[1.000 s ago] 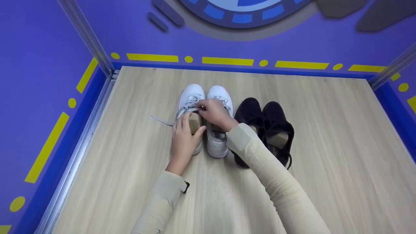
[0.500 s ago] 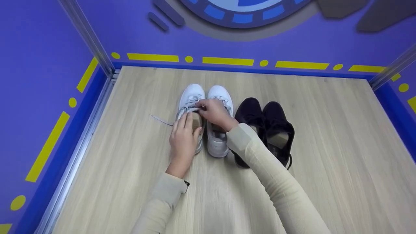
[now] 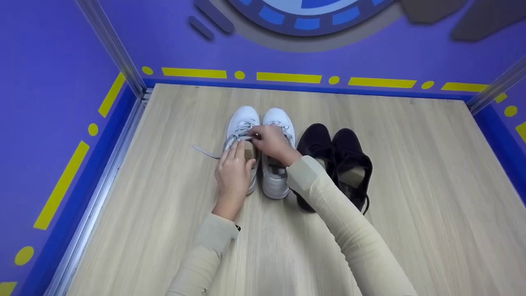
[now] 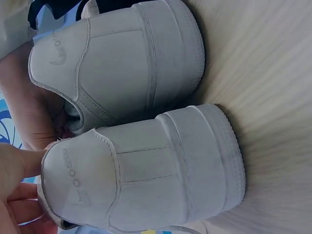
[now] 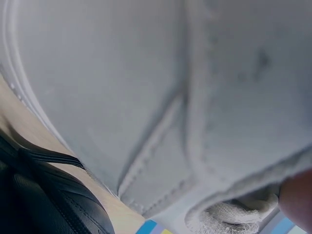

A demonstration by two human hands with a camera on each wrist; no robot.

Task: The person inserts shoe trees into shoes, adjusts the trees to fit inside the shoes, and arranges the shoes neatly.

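Note:
Two white sneakers stand side by side, toes away from me. Over the left sneaker point(image 3: 242, 116), my right hand point(image 3: 272, 140) pinches a grey-white shoelace point(image 3: 247, 138) near the top of the lacing, its forearm crossing the right sneaker point(image 3: 275, 187). My left hand point(image 3: 233, 170) rests on the left sneaker's opening, fingers fairly straight toward the laces, thumb at the collar beside a tan insert point(image 3: 249, 150). A loose lace end point(image 3: 204, 151) lies out to the left. The left wrist view shows the left sneaker's heel point(image 4: 141, 170), with my left thumb and fingers at its collar.
A pair of black lace-up shoes point(image 3: 315, 133) stands just right of the white pair, with tan inserts inside, partly behind my right sleeve. All stand on a light wood-grain surface point(image 3: 431, 185). Blue-purple panels point(image 3: 287, 61) and metal rails point(image 3: 119, 160) border it.
My left thumb has drawn in toward the fingers, and the left hand has shifted slightly on the left sneaker. My right hand stays in place on the shoelace.

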